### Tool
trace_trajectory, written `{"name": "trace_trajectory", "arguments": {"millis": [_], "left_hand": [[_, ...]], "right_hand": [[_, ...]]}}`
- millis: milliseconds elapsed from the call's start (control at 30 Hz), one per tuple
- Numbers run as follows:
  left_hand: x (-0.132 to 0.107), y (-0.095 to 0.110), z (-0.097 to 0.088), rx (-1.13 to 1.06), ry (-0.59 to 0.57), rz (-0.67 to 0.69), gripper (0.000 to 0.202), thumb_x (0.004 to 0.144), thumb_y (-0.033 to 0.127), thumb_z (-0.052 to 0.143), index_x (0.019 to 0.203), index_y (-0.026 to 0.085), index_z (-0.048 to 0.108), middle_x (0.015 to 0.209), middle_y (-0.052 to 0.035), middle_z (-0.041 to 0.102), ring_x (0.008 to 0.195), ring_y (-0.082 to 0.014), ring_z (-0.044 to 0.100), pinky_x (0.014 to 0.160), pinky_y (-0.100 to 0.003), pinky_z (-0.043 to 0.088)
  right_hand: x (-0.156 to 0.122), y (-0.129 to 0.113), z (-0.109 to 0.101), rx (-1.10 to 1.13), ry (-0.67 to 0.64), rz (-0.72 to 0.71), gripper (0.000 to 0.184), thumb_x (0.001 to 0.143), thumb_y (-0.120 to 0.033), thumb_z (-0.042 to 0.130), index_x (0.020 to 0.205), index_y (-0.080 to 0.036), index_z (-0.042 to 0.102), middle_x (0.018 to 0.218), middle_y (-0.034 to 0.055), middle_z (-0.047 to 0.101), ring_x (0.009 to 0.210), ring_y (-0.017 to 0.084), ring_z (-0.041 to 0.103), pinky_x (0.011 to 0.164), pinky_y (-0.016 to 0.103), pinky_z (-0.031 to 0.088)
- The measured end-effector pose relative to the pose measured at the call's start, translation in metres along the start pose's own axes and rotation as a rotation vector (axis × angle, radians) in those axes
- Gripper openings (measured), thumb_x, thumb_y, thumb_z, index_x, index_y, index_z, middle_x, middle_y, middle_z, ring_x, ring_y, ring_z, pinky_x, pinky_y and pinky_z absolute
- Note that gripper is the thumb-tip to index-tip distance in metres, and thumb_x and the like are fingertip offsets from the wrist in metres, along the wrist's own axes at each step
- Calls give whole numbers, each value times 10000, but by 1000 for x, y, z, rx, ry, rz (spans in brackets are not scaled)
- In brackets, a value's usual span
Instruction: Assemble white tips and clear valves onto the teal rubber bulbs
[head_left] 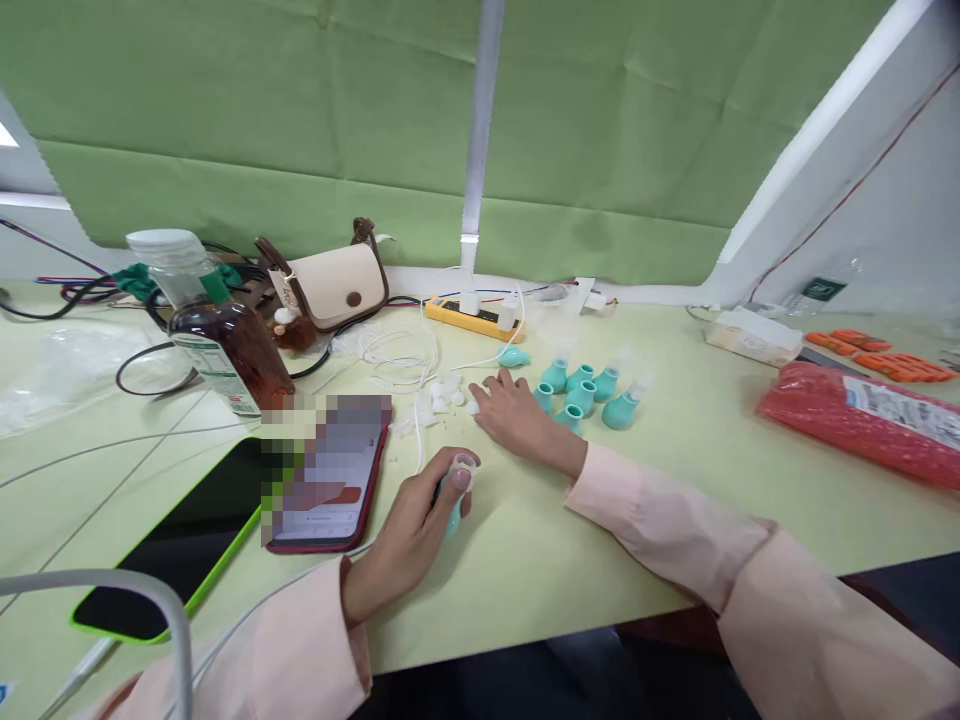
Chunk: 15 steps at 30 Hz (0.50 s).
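My left hand [412,525] is closed around a small teal bulb-shaped part [455,500] with a clear cap, held upright on the table near the red phone [334,480]. My right hand [514,415] lies on the table with fingers stretched toward a heap of small white pieces [442,395]. Its fingertips touch the nearest pieces. Just right of that hand stands a group of several teal parts [585,390], some with clear caps. One more teal piece [514,356] lies apart behind them.
A brown drink bottle [217,340], a cream handbag [334,285], a yellow power strip [472,318] and white cables sit at the back. A green-cased tablet [172,545] lies left. A red packet [862,415] and orange parts [885,358] lie right. The table's front edge is close.
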<state>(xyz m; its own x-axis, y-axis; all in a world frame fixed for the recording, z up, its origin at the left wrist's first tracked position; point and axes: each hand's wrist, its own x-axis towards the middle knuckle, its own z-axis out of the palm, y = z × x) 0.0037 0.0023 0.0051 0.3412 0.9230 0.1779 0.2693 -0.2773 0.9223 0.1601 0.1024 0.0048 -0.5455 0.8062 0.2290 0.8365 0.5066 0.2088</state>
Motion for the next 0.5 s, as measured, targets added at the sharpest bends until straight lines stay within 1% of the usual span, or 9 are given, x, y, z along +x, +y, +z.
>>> {"name": "trace_trajectory", "arguments": {"millis": [67, 133, 200, 267, 300, 333, 400, 433, 500], "left_hand": [[-2, 1, -1, -24, -42, -33, 222, 883, 332, 282, 870, 197, 458, 594, 40, 479, 549, -102, 415, 545, -213, 329], [-4, 1, -2, -85, -74, -57, 194, 877, 338, 287, 850, 203, 424, 572, 47, 478, 505, -96, 383, 508, -207, 310], [-5, 1, -3, -147, -86, -58, 148, 866, 324, 320, 846, 205, 406, 564, 50, 484, 491, -94, 383, 492, -202, 302], [-5, 1, -4, -175, -95, -51, 120, 846, 298, 374, 820, 195, 428, 581, 43, 497, 519, -96, 421, 509, -203, 318], [-4, 1, -4, -178, -104, -48, 117, 833, 288, 403, 808, 186, 453, 597, 36, 507, 542, -100, 445, 527, -206, 333], [-4, 2, -4, -172, -114, -46, 121, 821, 284, 430, 803, 177, 483, 618, 27, 522, 568, -105, 468, 549, -211, 350], [-3, 3, -4, -141, -130, -42, 147, 795, 292, 481, 828, 163, 544, 666, 6, 564, 623, -123, 507, 591, -223, 380], [-2, 3, -4, -119, -129, -36, 170, 785, 299, 500, 857, 162, 567, 707, -5, 592, 660, -133, 526, 614, -227, 394], [-2, 3, -4, -71, -110, -17, 199, 768, 308, 527, 890, 170, 602, 819, -23, 636, 756, -155, 555, 675, -233, 414]], "right_hand": [[8, -6, 6, -8, -11, 22, 162, 791, -112, 416, 840, -92, 569, 850, 155, 573, 918, 312, 445, 678, 418, 378], [10, -8, 4, 7, 3, 16, 166, 803, -118, 410, 809, -92, 574, 840, 152, 582, 925, 303, 450, 699, 423, 365], [4, -6, -6, 19, 29, 4, 166, 823, -160, 413, 863, -97, 562, 877, 140, 588, 935, 277, 460, 745, 430, 350], [-10, -1, -21, 123, 82, -37, 164, 832, -206, 434, 921, -120, 541, 903, 103, 597, 902, 217, 495, 789, 398, 352], [-19, 1, -29, 301, 150, -83, 161, 817, -229, 472, 922, -126, 539, 904, 85, 601, 857, 182, 518, 789, 358, 369], [-28, 3, -35, 511, 189, -144, 150, 792, -250, 516, 885, -136, 547, 858, 63, 611, 791, 153, 538, 740, 308, 403], [-47, 6, -42, 840, 184, -235, 134, 744, -254, 582, 825, -148, 570, 747, 34, 613, 680, 124, 548, 630, 254, 433], [-54, 7, -44, 964, 184, -265, 129, 722, -248, 607, 805, -151, 583, 698, 22, 605, 634, 115, 544, 581, 239, 433], [-64, 9, -43, 1100, 156, -310, 114, 693, -220, 637, 782, -153, 611, 638, 9, 584, 568, 100, 526, 517, 220, 416]]}}
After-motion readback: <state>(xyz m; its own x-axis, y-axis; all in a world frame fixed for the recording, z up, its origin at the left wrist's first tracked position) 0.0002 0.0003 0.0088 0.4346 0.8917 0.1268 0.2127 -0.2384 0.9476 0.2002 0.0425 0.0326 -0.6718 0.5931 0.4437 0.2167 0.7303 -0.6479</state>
